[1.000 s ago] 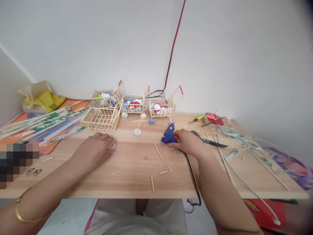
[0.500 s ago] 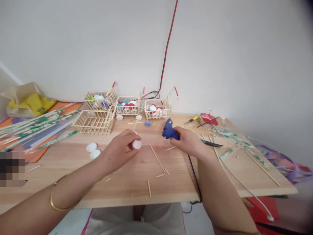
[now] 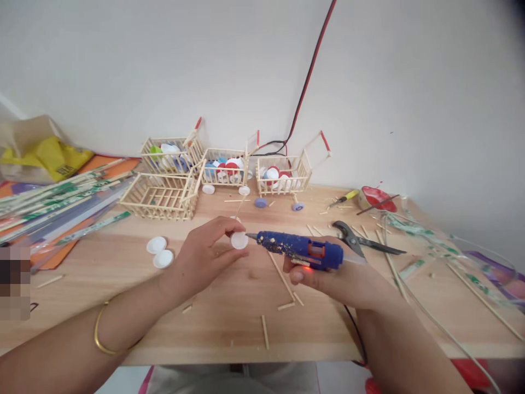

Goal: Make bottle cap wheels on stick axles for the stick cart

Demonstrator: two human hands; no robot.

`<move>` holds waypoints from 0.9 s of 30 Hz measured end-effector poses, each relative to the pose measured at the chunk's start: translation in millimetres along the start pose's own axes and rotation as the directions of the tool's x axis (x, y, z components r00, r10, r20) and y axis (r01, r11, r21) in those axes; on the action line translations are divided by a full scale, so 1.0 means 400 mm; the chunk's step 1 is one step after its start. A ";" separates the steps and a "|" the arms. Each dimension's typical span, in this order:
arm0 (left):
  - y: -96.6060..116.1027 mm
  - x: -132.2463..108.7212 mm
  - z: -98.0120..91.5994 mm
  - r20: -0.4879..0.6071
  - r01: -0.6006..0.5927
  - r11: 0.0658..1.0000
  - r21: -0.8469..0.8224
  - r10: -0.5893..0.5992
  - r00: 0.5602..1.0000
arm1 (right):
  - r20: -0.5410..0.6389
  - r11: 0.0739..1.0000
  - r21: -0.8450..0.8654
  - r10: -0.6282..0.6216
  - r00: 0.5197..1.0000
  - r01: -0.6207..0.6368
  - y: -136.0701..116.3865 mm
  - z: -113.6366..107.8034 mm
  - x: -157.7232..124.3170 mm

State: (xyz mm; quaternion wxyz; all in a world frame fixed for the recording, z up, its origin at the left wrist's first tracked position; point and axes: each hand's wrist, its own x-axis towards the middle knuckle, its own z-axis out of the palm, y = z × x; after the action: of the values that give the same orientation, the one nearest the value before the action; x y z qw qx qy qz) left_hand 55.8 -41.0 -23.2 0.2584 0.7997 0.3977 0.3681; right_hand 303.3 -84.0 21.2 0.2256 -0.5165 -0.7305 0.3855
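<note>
My left hand (image 3: 205, 257) pinches a white bottle cap (image 3: 239, 240) above the middle of the wooden table (image 3: 229, 323). My right hand (image 3: 340, 276) grips a blue hot glue gun (image 3: 299, 249), held level with its nozzle pointing left at the cap, almost touching it. Two more white caps (image 3: 159, 251) lie on the table left of my left hand. Loose wooden sticks (image 3: 281, 273) lie under and between my hands.
Several stick-built carts (image 3: 283, 174) filled with coloured caps stand at the back by the wall, with an empty stick crate (image 3: 162, 197) in front. Black shears (image 3: 361, 241) lie right of the gun. Wrapped chopsticks and coloured sheets (image 3: 57, 208) cover the left side. A red-black cable (image 3: 311, 71) hangs down the wall.
My right hand lifted the glue gun off the table and turned it level, nozzle left. My left hand picked a white cap up and brought it to the nozzle, leaving two caps behind.
</note>
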 end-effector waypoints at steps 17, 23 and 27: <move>0.000 0.002 0.005 -0.022 -0.089 0.993 0.077 0.091 0.996 | 0.087 0.985 0.131 0.102 0.991 -0.113 -0.001 0.032 0.014; -0.004 -0.001 0.005 -0.027 -0.124 0.988 0.096 0.127 0.992 | 0.092 0.987 0.123 0.094 0.991 -0.105 0.000 0.032 0.015; -0.005 -0.001 0.005 -0.021 -0.140 0.984 0.114 0.143 0.989 | 0.096 0.988 0.112 0.097 0.991 -0.108 0.000 0.033 0.015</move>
State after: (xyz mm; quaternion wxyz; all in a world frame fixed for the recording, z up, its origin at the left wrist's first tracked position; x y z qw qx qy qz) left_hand 56.3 -40.6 -26.1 0.1803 0.8339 0.3636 0.3740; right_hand 291.4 -82.6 12.8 0.2022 -0.5214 -0.6887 0.4615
